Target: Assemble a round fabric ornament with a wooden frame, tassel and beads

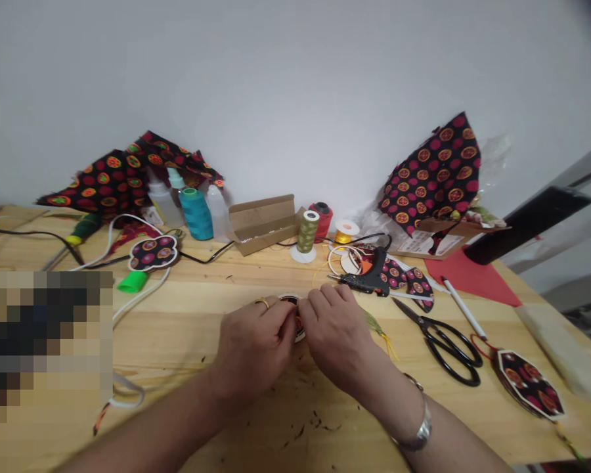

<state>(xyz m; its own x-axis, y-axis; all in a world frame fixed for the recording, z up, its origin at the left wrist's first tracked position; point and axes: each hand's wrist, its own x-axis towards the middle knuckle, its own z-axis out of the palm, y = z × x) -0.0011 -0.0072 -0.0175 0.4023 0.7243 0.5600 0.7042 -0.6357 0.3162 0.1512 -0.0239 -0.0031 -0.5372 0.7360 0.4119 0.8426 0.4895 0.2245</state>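
Note:
Between my two hands, low over the table's middle, is a small fabric-covered ornament with a pale rim and dark patterned cloth. My left hand, with a ring on one finger, is closed on its left side. Curled over its right side is my right hand, closed on it too. The fingers cover most of the piece, so its full shape is hidden. A green tassel with yellow threads pokes out beyond my right hand; whether it joins the ornament, I cannot tell.
Black scissors and a glue gun lie to the right, near an octagonal ornament. Thread spools, bottles and an open cardboard box line the wall. A flower-shaped ornament and cables lie left.

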